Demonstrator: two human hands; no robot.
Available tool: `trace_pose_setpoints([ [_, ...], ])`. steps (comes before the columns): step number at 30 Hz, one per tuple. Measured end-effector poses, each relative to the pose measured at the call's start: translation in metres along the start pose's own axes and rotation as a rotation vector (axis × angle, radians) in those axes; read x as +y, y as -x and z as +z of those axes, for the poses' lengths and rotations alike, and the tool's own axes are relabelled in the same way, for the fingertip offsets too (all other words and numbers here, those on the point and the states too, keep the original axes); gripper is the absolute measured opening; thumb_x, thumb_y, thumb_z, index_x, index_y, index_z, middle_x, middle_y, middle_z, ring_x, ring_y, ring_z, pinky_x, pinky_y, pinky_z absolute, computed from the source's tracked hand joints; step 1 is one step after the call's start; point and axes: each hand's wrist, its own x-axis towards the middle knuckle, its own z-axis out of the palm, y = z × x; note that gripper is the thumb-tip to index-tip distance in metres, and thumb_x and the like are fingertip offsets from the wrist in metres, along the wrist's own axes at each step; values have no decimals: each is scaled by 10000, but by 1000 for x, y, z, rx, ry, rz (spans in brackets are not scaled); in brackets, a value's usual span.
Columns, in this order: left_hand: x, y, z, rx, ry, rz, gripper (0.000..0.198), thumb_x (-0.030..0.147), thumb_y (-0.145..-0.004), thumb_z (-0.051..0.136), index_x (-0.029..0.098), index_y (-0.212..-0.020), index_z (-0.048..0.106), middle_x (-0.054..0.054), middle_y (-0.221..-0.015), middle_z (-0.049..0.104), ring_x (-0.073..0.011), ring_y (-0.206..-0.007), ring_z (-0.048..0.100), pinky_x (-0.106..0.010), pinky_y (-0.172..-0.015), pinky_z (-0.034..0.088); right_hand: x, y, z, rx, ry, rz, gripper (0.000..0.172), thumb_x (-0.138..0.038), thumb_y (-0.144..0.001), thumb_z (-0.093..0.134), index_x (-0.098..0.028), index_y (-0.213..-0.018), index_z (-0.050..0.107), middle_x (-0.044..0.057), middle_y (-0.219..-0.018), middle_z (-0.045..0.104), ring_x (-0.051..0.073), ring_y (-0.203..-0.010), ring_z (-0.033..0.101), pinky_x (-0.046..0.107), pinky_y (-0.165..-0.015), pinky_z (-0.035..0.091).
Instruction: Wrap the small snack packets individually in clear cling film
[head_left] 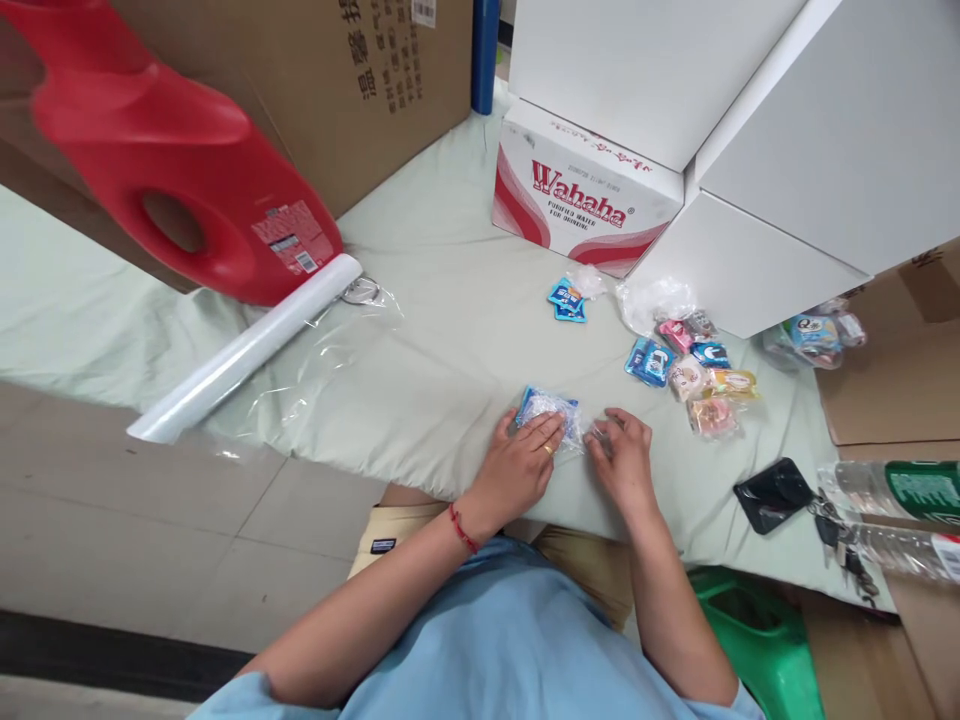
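A small blue packet lies on the cloth-covered table under crinkled clear plastic wrap. My left hand holds it down, its thumb at the packet's left edge and its fingers pressed together over the top. On the other side, my right hand has its fingers bent, with thumb and forefinger closed at the loose right end of the wrap. Just beyond lie two small blue packets beside a crumpled piece of clear plastic. The packet's middle is hidden by the left fingers.
Several small wrapped packets lie right of my hands, near a clear plastic bag. At left, a plastic film roll rests against a red jug. A Wahaha box stands behind; a black pouch with keys and bottles lie right.
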Motion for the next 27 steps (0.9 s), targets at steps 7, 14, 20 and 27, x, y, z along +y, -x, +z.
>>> trace_pose_setpoints([
  [7,0,1,3,0,-66,27,491,125,-1005,470,207,-1467,611,-108,-1575,597,-248,-1461,541,-569,-1285,239,-43,-31,-24,-149,-224,82,235,-442,-984,598,-220,-924,649,-9,-744,644,174,-672,579,280,-685,466],
  [14,-1,8,13,-31,-156,21,387,161,-1006,515,159,-1337,716,-189,-1427,692,-366,-1507,475,-713,-1288,109,-130,-66,15,-475,346,-108,169,-206,-1054,485,-198,-1045,654,97,-1082,679,198,-834,658,297,-743,446],
  [20,-1,25,5,200,-141,79,360,181,-975,549,133,-1282,730,-183,-1342,724,-383,-1454,511,-701,-1284,229,-145,-55,18,-513,419,-127,290,-404,-1100,470,-177,-1205,616,128,-1164,636,249,-958,680,335,-792,484],
  [27,-3,48,-5,312,11,123,226,121,-912,552,188,-1009,745,-70,-958,768,-238,-1006,691,-647,-1294,290,-144,-42,25,-466,460,-149,445,-559,-1030,588,-219,-1318,596,135,-1225,589,292,-1096,634,355,-801,504],
])
